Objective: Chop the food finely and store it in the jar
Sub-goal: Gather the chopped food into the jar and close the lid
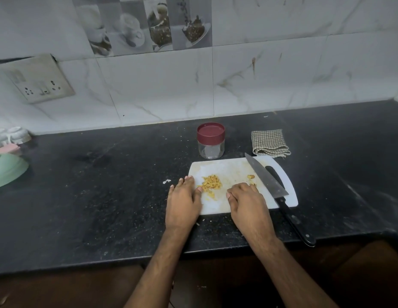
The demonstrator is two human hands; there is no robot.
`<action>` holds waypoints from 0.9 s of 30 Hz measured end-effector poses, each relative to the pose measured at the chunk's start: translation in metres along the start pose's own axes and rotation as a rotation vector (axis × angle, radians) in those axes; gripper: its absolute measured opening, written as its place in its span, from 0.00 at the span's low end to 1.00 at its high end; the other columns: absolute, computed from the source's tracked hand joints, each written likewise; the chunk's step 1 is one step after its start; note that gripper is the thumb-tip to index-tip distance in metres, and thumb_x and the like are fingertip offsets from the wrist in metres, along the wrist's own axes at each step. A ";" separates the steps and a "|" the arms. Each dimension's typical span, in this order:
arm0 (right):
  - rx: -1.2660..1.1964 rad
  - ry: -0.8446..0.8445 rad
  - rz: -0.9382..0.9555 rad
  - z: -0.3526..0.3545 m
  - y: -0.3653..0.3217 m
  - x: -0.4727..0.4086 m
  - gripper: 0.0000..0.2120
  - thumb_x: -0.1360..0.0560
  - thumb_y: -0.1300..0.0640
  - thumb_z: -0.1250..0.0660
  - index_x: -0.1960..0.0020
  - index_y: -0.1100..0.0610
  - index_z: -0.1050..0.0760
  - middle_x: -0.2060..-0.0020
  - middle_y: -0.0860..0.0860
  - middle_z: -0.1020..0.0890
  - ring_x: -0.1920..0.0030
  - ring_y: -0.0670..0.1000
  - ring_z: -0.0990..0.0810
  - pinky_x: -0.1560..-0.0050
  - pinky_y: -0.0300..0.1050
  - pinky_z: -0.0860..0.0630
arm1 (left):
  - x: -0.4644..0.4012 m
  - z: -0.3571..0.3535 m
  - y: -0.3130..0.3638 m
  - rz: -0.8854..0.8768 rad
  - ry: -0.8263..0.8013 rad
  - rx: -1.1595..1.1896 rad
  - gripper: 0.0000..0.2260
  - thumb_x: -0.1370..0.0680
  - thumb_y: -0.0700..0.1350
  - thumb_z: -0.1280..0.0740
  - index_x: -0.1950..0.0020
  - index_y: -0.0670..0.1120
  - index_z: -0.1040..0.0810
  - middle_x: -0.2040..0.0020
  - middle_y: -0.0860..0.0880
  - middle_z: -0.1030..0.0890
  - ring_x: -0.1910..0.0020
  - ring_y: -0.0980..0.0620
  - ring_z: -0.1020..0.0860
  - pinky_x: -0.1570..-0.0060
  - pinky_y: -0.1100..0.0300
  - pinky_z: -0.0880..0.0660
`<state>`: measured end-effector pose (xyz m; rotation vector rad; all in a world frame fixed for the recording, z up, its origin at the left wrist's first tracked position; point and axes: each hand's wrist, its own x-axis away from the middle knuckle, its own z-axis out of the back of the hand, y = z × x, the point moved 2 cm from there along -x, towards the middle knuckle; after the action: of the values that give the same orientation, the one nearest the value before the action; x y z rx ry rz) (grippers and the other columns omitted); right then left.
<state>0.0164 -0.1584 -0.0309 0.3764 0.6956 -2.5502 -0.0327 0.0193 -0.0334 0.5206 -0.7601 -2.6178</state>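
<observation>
Both hands lie palm-down on a white board [224, 172] at the front of a dark surface [104, 185]. The left hand [183, 202] has its fingers [189, 181] straight and together, resting on the board's left edge, thumb tip just beside a small heap of chopped yellow food [211, 185]. The right hand [247, 200] rests on the board with fingers loosely bent toward the heap; it grips nothing visible. A few scraps [251, 176] lie apart near the knife [269, 181], which lies diagonally across the board's right side, handle jutting over the surface's front edge. Behind the board stands a clear jar [211, 142], red lid on, a folded checked cloth [269, 142] to its right.
</observation>
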 end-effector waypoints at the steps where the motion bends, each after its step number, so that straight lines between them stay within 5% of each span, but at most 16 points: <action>1: 0.002 0.003 -0.003 0.000 0.000 0.000 0.12 0.17 0.53 0.40 0.43 0.53 0.19 0.48 0.47 0.20 0.49 0.48 0.27 0.47 0.50 0.25 | 0.001 0.000 0.001 -0.009 0.005 -0.003 0.22 0.15 0.50 0.39 0.23 0.42 0.31 0.23 0.44 0.30 0.21 0.47 0.36 0.20 0.46 0.44; 22: -0.165 0.101 0.011 0.028 -0.014 -0.077 0.17 0.18 0.53 0.37 0.30 0.56 0.26 0.37 0.51 0.24 0.36 0.52 0.27 0.37 0.49 0.27 | -0.064 0.036 0.039 -0.045 0.159 0.356 0.25 0.17 0.51 0.34 0.22 0.45 0.32 0.24 0.47 0.28 0.26 0.50 0.29 0.28 0.49 0.29; 27: -0.121 0.054 0.070 0.026 -0.023 -0.130 0.26 0.19 0.55 0.35 0.22 0.54 0.36 0.34 0.55 0.29 0.36 0.54 0.29 0.40 0.53 0.24 | -0.096 0.035 0.058 -0.099 0.163 0.347 0.24 0.18 0.45 0.32 0.23 0.43 0.32 0.28 0.47 0.26 0.33 0.60 0.31 0.35 0.64 0.35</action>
<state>0.1127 -0.1074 0.0483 0.4220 0.8370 -2.4269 0.0493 0.0303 0.0504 0.8763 -1.1669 -2.5003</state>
